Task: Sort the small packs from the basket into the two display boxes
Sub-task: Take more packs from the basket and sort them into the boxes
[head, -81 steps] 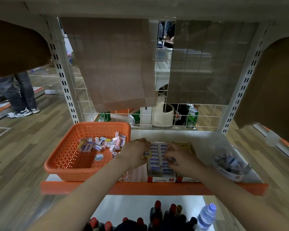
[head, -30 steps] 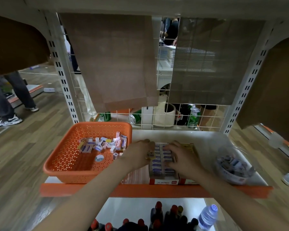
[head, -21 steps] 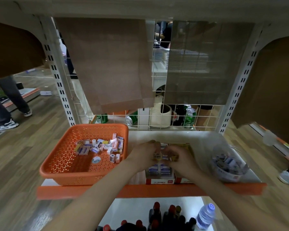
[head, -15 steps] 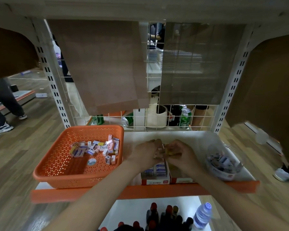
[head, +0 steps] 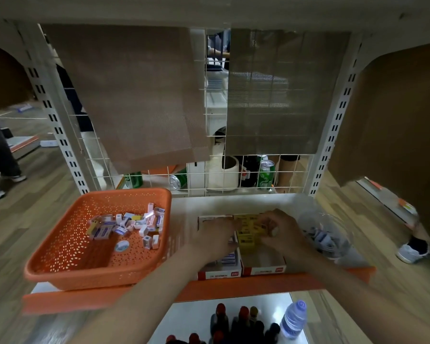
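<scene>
An orange basket [head: 67,256] stands on the left of the shelf with several small packs [head: 129,224] loose at its far end. Two red-and-white display boxes sit side by side at the shelf front. The left box [head: 219,273] holds blue-and-white packs, and the right box [head: 265,269] holds yellow packs [head: 248,234] in its far half. My left hand [head: 214,238] lies over the left box with its fingertips reaching the yellow packs. My right hand [head: 281,232] is over the right box, fingers curled down onto a yellow pack. The hands hide most of both boxes' contents.
A clear plastic bag [head: 325,234] with more packs lies at the right of the shelf. A wire grid [head: 233,180] closes the back, with cans behind it. The orange shelf edge [head: 109,297] runs in front; dark bottles [head: 233,324] and a water bottle [head: 293,321] stand below.
Both hands met over the left box with a yellow pack between them, then moved right. My right hand now sits in the right box on the yellow packs.
</scene>
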